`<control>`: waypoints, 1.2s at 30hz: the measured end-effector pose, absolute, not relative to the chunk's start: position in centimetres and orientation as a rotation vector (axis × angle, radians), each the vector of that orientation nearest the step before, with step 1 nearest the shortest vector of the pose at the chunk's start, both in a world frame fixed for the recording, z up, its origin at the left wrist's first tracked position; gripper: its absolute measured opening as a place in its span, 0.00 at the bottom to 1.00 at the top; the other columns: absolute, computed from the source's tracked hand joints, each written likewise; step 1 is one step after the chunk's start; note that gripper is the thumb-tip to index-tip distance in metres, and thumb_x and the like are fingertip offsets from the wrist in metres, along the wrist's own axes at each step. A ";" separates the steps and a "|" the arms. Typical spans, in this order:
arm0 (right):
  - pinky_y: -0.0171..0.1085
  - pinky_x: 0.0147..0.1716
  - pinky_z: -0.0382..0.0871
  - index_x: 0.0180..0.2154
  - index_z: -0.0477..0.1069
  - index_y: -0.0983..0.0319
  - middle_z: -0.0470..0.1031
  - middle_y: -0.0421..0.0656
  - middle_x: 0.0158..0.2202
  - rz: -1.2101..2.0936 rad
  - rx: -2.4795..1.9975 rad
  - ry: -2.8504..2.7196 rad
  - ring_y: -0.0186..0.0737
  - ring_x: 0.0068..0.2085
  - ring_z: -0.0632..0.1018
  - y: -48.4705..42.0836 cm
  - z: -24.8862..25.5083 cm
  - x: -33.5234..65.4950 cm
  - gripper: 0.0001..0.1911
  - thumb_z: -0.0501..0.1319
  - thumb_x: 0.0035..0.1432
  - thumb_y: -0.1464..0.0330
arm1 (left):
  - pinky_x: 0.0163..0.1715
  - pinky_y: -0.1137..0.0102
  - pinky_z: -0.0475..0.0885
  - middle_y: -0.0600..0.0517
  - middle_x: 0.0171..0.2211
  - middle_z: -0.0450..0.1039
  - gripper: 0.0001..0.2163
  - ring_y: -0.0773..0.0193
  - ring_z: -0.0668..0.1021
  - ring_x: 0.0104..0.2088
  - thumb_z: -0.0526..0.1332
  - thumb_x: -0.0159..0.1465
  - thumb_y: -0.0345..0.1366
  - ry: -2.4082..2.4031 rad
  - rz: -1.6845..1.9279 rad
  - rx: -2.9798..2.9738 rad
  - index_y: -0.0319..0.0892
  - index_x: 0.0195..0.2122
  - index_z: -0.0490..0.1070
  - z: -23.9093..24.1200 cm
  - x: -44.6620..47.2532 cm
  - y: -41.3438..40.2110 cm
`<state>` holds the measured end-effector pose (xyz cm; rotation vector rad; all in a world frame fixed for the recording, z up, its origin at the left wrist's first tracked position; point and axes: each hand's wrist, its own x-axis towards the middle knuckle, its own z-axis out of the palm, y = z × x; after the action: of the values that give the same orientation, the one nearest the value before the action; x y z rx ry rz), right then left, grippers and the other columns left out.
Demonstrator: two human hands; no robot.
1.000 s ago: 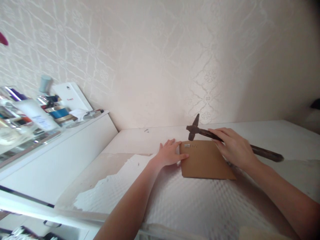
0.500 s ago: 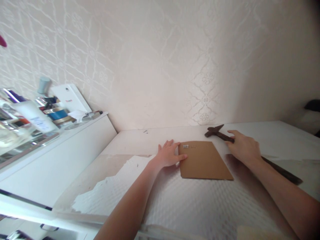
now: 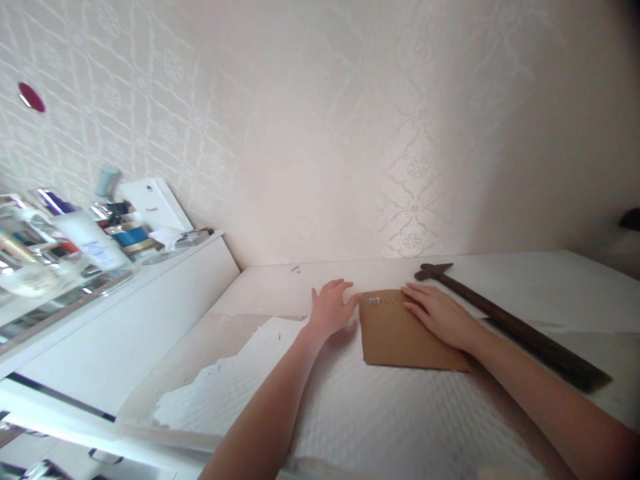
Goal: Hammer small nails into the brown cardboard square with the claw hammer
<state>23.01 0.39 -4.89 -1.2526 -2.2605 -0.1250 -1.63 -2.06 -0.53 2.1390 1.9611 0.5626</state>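
Note:
A brown cardboard piece [image 3: 400, 340] lies on the white quilted sheet. Near its far left corner is a cluster of small silvery bits [image 3: 374, 301], too small to name, with a few dark dots beside it. My left hand [image 3: 334, 308] is at the cardboard's left edge, fingers spread, holding nothing. My right hand [image 3: 440, 312] rests with fingers stretched out over the cardboard's right side and hides part of that edge. To the right, a dark hammer [image 3: 493, 310] lies on the surface, its head toward the wall, with no hand on it.
Small dark pieces [image 3: 296, 269] lie near the wall. On the left, a white cabinet [image 3: 165, 313] carries several bottles and jars, among them a white tube [image 3: 93, 240], a blue-banded jar [image 3: 129, 235] and a white box [image 3: 159, 203]. A patterned wall [image 3: 320, 147] stands behind.
My right hand has let go of the hammer and moved left onto the cardboard. The hammer now lies free. My left thumb has drawn back from the cardboard's top to its edge.

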 end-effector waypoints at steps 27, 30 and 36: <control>0.50 0.56 0.65 0.50 0.73 0.63 0.73 0.51 0.52 0.070 -1.256 -2.201 0.48 0.54 0.72 -0.3 -4.9 22.2 0.21 0.49 0.64 0.62 | 0.46 0.52 0.65 0.43 0.48 0.74 0.10 0.45 0.72 0.52 0.59 0.59 0.41 2.743 0.519 1.417 0.45 0.38 0.75 0.2 -14.4 8.9; 0.50 0.55 0.65 0.50 0.73 0.64 0.74 0.51 0.52 0.068 -1.249 -2.208 0.49 0.53 0.73 -0.3 -4.9 22.1 0.21 0.49 0.63 0.62 | 0.45 0.53 0.65 0.43 0.47 0.75 0.09 0.46 0.73 0.50 0.58 0.60 0.40 2.762 0.547 1.432 0.45 0.37 0.74 0.6 -14.2 8.4; 0.51 0.54 0.66 0.49 0.74 0.62 0.74 0.51 0.51 0.058 -1.241 -2.197 0.49 0.53 0.73 -0.3 -4.8 22.1 0.21 0.49 0.63 0.63 | 0.46 0.58 0.66 0.48 0.44 0.77 0.08 0.52 0.75 0.49 0.58 0.60 0.38 2.690 0.750 1.540 0.46 0.38 0.74 1.8 -11.9 7.3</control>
<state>22.12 -0.29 -4.78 -1.2408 -2.1971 0.0578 -11.92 7.30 1.76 1.5397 2.6899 0.7496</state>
